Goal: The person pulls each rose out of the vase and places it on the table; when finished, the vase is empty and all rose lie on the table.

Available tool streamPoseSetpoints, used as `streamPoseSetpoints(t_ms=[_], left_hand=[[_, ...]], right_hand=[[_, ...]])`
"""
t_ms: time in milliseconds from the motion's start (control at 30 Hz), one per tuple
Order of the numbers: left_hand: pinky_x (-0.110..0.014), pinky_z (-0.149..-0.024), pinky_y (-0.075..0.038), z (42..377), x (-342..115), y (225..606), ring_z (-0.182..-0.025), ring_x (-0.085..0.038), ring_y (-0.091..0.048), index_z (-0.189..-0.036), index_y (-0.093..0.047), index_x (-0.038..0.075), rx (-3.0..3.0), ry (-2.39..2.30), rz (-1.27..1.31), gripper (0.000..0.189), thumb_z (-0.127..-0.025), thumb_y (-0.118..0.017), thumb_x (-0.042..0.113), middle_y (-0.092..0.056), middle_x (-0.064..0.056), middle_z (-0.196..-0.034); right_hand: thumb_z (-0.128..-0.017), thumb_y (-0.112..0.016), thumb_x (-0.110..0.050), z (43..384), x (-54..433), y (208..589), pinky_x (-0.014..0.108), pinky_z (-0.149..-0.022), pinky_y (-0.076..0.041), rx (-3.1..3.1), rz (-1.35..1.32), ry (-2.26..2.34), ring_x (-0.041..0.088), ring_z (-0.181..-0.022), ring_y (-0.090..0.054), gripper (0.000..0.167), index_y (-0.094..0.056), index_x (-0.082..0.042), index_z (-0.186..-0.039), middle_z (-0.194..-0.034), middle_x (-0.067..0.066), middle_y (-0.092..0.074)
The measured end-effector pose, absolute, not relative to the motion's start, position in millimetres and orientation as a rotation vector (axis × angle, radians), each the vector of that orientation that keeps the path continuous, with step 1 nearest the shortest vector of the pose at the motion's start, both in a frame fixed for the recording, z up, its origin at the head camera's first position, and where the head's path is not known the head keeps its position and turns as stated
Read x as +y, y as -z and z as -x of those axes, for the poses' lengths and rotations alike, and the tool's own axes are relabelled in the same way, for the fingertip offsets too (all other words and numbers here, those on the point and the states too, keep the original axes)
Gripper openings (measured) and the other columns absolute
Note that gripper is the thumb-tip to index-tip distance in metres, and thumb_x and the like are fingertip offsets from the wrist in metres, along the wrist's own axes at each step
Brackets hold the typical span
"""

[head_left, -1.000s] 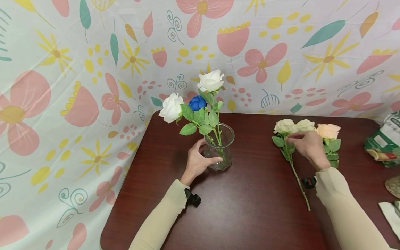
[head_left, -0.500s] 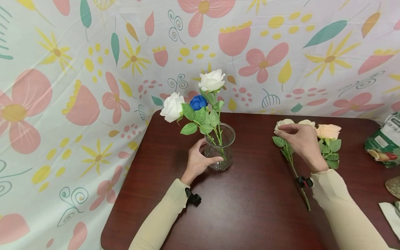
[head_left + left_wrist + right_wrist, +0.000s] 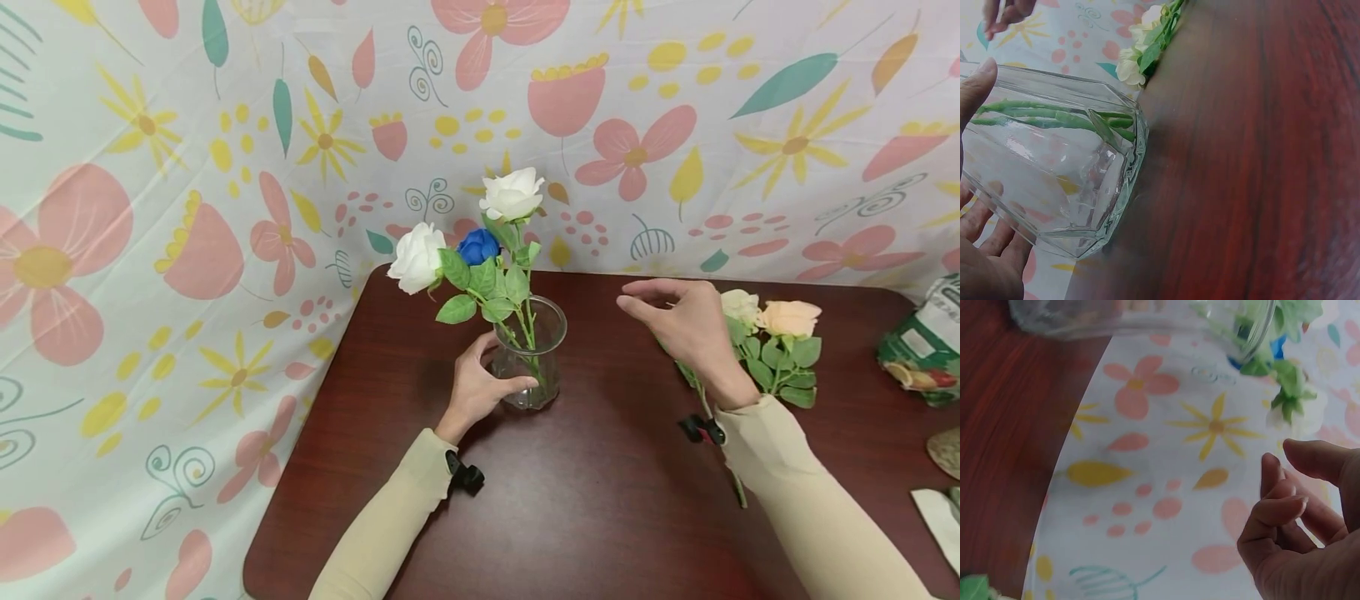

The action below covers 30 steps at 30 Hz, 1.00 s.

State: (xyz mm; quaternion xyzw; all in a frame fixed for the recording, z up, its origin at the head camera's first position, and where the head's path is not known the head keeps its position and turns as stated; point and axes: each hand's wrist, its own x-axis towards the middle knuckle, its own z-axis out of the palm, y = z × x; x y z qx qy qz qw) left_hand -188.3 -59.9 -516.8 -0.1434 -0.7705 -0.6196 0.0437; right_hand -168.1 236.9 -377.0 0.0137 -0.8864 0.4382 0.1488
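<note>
Vase (image 3: pixel 547 373) upright on the table (image 3: pixel 600 483). Left hand (image 3: pixel 476 387) curled round its left side, thumb across the near wall, fingers behind. Grip keeps below the rim, on the side where the roses overhang; probably to check tipping while leaving the mouth free. In the vase: two white roses (image 3: pixel 513 196) and a blue rose (image 3: pixel 478 247), heads well above the rim, leaning left; stem ends near the base, so rim and base seem to prop them. Right hand (image 3: pixel 686 325) in the air, fingers loosely bent, narrow gap to the thumb, nothing in it. Cream roses (image 3: pixel 1130 67) and a peach rose (image 3: pixel 791 319) lie at the right, probably for that hand's easy reach
</note>
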Motion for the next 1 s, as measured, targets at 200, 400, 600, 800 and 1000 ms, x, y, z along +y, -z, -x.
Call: streamPoseSetpoints(t_ms=[200, 400, 600, 800, 1000], left_hand=[[-0.049, -0.113, -0.06, 187, -60, 516, -0.132, -0.032, -0.07, -0.143, -0.067, 0.007, -2.36, 1.894, 0.409, 0.082, -0.07, -0.104, 0.015, -0.073, -0.017, -0.137], [-0.048, -0.112, -0.06, 187, -60, 517, -0.13, -0.03, -0.071, -0.144, -0.068, 0.012, -2.365, 1.889, 0.412, 0.082, -0.071, -0.105, 0.019, -0.074, -0.014, -0.136], [-0.048, -0.112, -0.06, 187, -61, 518, -0.131, -0.029, -0.071, -0.145, -0.067, 0.014, -2.373, 1.882, 0.419, 0.083, -0.071, -0.105, 0.023, -0.074, -0.013, -0.137], [-0.048, -0.113, -0.06, 188, -61, 518, -0.132, -0.027, -0.07, -0.145, -0.067, 0.016, -2.383, 1.879, 0.412, 0.084, -0.071, -0.106, 0.029, -0.074, -0.011, -0.138], [-0.049, -0.113, -0.059, 188, -61, 518, -0.133, -0.028, -0.069, -0.145, -0.067, 0.015, -2.387, 1.878, 0.41, 0.082, -0.072, -0.104, 0.023, -0.073, -0.012, -0.139]], right_hand=[[-0.095, -0.087, -0.027, 178, 208, 369, 0.013, -0.071, -0.048, -2.457, -0.152, -1.329, -0.009, -0.087, -0.066, 0.023, -0.087, -0.01, -0.11, -0.102, 0.001, -0.086], [-0.096, -0.085, -0.026, 192, 184, 365, 0.017, -0.062, -0.05, -2.45, -0.214, -1.397, -0.002, -0.075, -0.068, 0.021, -0.088, -0.01, -0.108, -0.096, 0.012, -0.085], [-0.098, -0.083, -0.025, 203, 168, 364, 0.019, -0.068, -0.049, -2.507, -0.222, -1.4, 0.0, -0.081, -0.067, 0.022, -0.087, -0.01, -0.112, -0.103, 0.014, -0.085], [-0.098, -0.083, -0.024, 214, 156, 364, 0.017, -0.071, -0.051, -2.546, -0.25, -1.405, 0.004, -0.084, -0.07, 0.024, -0.086, -0.008, -0.115, -0.109, 0.015, -0.085], [-0.099, -0.081, -0.024, 224, 146, 364, 0.018, -0.072, -0.054, -2.565, -0.262, -1.419, 0.023, -0.093, -0.078, 0.022, -0.086, -0.009, -0.114, -0.108, 0.014, -0.085]])
